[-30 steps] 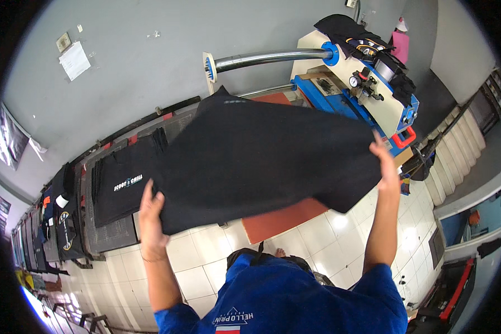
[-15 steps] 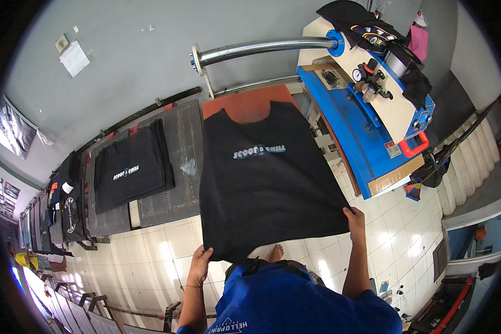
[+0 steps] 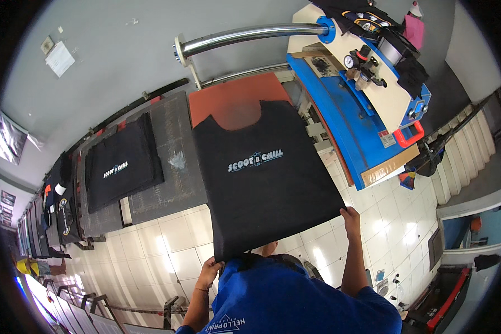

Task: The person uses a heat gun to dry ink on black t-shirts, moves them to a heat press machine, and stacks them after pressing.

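Observation:
A black T-shirt (image 3: 261, 172) with a light printed logo on its chest lies spread flat over an orange press platen (image 3: 228, 100). My left hand (image 3: 210, 271) grips the shirt's lower left corner. My right hand (image 3: 350, 216) grips its lower right corner. The hem hangs off the platen's near edge toward my blue shirt (image 3: 295, 300). The neck opening shows the orange pad beneath.
A blue and cream heat press head (image 3: 367, 94) stands swung to the right, on a chrome arm (image 3: 250, 36). Another black printed shirt (image 3: 122, 164) lies on a dark grey table (image 3: 167, 167) to the left. White floor tiles are below.
The shirt, held up crumpled in the air a second ago, has been laid flat on the platen. My hands have drawn down and nearer to me, pulling the hem.

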`<state>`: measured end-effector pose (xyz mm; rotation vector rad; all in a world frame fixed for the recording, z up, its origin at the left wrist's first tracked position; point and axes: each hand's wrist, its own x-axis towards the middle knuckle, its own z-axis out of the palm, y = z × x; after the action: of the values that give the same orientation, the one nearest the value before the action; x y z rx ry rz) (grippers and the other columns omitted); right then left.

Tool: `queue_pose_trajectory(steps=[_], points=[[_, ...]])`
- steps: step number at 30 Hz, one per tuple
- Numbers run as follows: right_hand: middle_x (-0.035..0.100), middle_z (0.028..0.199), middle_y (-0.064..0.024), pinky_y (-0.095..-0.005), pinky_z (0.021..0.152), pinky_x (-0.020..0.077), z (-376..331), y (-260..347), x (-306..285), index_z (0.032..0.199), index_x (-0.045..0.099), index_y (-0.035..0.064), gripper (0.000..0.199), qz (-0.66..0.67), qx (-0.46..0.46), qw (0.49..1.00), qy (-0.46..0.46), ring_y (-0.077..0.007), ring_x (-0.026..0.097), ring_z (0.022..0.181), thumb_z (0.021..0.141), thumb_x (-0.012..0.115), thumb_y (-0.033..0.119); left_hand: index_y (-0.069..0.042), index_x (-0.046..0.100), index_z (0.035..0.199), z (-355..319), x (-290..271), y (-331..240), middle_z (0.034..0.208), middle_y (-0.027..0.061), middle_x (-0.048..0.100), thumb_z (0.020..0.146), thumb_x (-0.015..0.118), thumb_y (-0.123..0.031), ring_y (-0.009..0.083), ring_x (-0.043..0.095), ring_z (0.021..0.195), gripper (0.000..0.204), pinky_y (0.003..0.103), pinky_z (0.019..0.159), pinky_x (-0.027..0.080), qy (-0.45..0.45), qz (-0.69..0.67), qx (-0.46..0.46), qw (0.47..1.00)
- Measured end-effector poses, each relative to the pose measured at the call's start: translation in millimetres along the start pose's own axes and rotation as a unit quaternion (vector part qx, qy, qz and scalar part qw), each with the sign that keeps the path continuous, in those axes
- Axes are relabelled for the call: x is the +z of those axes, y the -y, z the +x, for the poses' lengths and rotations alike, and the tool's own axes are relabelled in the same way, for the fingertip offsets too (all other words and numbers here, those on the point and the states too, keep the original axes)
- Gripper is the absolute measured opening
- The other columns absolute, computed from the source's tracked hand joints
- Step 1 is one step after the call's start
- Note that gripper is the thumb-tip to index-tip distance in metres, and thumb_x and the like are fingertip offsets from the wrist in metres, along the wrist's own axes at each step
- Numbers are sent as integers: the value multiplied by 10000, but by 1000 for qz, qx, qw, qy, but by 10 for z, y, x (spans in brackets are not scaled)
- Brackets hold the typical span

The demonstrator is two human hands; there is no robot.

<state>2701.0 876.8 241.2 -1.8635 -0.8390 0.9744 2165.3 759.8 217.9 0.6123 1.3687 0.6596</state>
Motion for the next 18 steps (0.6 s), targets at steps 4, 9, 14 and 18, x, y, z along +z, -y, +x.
queue_pose_trajectory(steps=[4, 9, 14, 18], points=[[670, 944, -131, -298, 771, 475, 3, -210, -81, 1000, 664, -14, 215, -215, -40, 973, -69, -203, 626, 804, 863, 657, 151, -19, 669, 1016, 115, -153, 24, 964, 92, 704, 846, 684, -222, 229, 642, 959, 265, 361, 856, 476, -18, 288, 11, 957], [662, 976, -161, -341, 797, 503, -148, 377, 250, 1061, 643, 1, 246, -140, -112, 971, -158, -259, 649, 874, 860, 658, 144, -5, 648, 802, 147, 374, -1543, 769, 180, 638, 874, 595, -152, 350, 626, 725, 172, 429, 663, 486, -177, 436, 240, 849], [650, 1015, -162, -364, 834, 497, 463, 1802, 1240, 1109, 606, -4, 300, -128, -288, 947, 64, -286, 639, 965, 853, 657, 145, 21, 613, 1127, 1154, 1239, -2769, 1191, 185, 608, 864, 614, -128, 356, 555, 1144, 302, 403, 987, 428, -35, 425, 534, 730], [503, 1307, -172, -455, 1013, 386, 1672, 2336, 1959, 1339, 454, 54, 549, -286, -413, 863, 51, -371, 459, 1222, 850, 645, 214, 32, 402, 1382, 2259, 1939, -3094, 1479, 188, 350, 957, 478, -362, 347, 286, 1394, 584, 465, 1143, 223, 8, 615, 520, 593]])
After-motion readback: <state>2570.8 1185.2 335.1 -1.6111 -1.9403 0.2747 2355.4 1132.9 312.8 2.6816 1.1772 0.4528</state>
